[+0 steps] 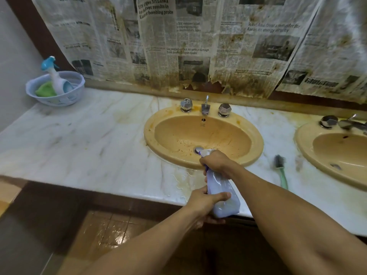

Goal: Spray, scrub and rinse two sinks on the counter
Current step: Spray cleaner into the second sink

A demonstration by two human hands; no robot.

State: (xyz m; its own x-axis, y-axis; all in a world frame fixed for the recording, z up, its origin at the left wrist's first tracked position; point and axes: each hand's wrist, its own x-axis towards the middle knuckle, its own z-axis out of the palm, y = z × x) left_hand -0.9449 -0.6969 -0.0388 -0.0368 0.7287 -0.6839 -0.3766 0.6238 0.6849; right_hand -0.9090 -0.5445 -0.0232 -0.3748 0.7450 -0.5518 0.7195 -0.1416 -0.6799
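A stained tan sink [202,135] sits in the marble counter [89,139], with chrome taps [205,107] behind it. A second tan sink [337,151] is at the right edge. I hold a pale purple spray bottle [221,193] over the near rim of the first sink, nozzle pointed into the basin near the drain [198,150]. My right hand [216,162] grips its trigger head. My left hand [204,201] wraps the bottle's body from below. A green-handled scrub brush [280,171] lies on the counter between the two sinks.
At the back left stands a white basket [57,90] holding a blue-topped spray bottle [54,76] and a green cloth [45,89]. Stained newspaper [188,42] covers the wall behind. Water pools on the counter's front edge [182,179]. Wet brown floor tiles lie below.
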